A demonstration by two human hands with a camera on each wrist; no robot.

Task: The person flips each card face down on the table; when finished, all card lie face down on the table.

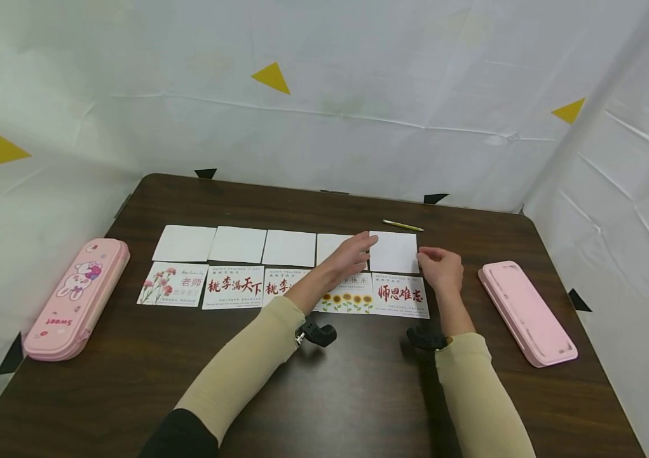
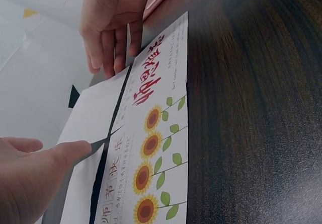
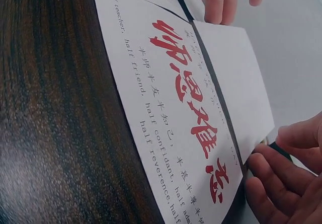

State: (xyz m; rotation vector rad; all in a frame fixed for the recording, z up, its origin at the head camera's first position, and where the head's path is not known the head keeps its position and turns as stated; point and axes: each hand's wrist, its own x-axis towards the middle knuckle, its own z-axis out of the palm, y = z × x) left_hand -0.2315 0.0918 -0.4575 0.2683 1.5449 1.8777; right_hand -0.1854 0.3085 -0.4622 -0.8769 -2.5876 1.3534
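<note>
In the head view, the rightmost blank white card (image 1: 393, 252) lies in the back row between my two hands. My left hand (image 1: 348, 257) is at its left edge with the fingers fairly straight, passing over the neighbouring white card and the sunflower card (image 1: 353, 299). At the right edge is my right hand (image 1: 442, 270), its fingertips right by the card's side and its fingers loosely bent. Just in front lies a printed card with red characters (image 1: 400, 294). The right wrist view shows the blank card (image 3: 234, 78) with the right fingers (image 3: 274, 171) beside its corner.
More blank cards (image 1: 288, 248) continue the back row leftward, above printed cards (image 1: 234, 287). A yellow pencil (image 1: 403, 225) lies behind. Pink cases stand at both sides, the left one (image 1: 77, 299) with a rabbit picture, the right one (image 1: 527, 313) plain. White sheeting (image 1: 324, 140) surrounds the table.
</note>
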